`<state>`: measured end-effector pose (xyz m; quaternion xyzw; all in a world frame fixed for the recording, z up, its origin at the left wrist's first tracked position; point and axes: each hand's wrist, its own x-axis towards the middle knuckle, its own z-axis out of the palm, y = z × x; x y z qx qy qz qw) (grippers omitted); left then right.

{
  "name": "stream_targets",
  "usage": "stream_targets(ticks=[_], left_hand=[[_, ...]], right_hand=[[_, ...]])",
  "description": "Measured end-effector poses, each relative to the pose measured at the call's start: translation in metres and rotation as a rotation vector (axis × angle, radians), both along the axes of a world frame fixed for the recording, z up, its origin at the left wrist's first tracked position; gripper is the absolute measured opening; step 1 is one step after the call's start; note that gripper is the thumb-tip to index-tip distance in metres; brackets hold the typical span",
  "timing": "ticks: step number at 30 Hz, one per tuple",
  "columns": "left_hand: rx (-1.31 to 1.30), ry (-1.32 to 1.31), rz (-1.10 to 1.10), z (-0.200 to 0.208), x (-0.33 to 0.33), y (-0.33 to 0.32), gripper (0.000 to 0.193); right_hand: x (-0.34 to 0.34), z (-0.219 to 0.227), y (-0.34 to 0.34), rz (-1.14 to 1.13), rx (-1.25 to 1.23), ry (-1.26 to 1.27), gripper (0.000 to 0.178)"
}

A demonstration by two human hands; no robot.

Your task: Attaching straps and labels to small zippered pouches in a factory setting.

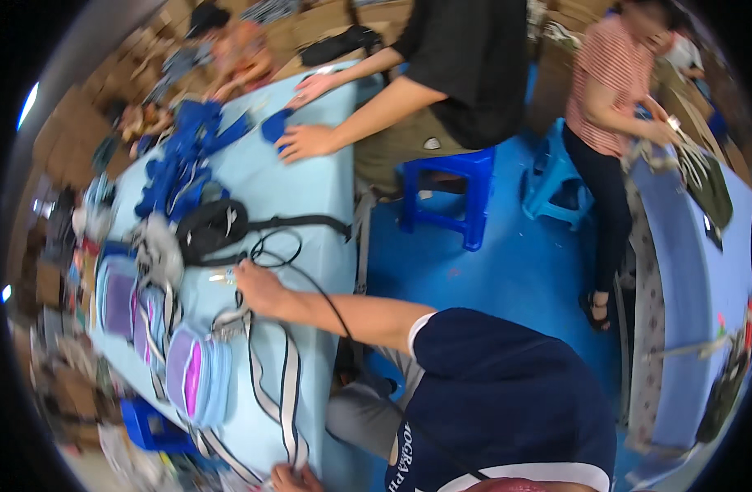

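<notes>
My right hand (259,289) reaches over the pale blue table, its fingers closed at a small pale object I cannot make out. Close by lie a black bag (212,232) with a black strap and a looped black cord (310,283). At the lower edge, my left hand (296,478), partly cut off, has its fingers closed at the end of a cream-and-navy webbing strap (287,394). The strap runs up the table toward my right hand. Beside it stands a light blue bag (200,375) with a purple mesh panel and a pink stripe.
More purple-and-blue bags (118,295) stand along the far edge near a grey bundle (159,250). Blue fabric pieces (183,156) are heaped farther up. Across the table corner, a co-worker's hands (306,141) touch a blue piece. Blue stools (450,184) and another worker stand right.
</notes>
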<state>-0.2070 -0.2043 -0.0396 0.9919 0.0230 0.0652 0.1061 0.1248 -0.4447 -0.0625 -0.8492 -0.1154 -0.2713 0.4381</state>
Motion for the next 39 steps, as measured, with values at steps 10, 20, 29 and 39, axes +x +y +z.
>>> stream_targets(ticks=[10, 20, 29, 39], left_hand=[[0.409, 0.014, -0.685, -0.102, -0.008, 0.176, 0.036], [-0.098, 0.119, 0.125, 0.074, 0.04, -0.1, 0.041], [-0.273, -0.213, 0.076, 0.032, 0.042, -0.09, 0.04], [-0.253, -0.151, 0.145, 0.036, 0.035, -0.091, 0.039]], right_hand=[[0.003, -0.008, -0.002, -0.036, -0.336, 0.149, 0.029], [-0.082, -0.008, -0.028, 0.183, 0.131, -0.143, 0.018], [-0.085, -0.024, -0.031, 0.167, 0.077, -0.071, 0.02], [-0.087, -0.023, -0.024, 0.109, 0.057, -0.139, 0.021]])
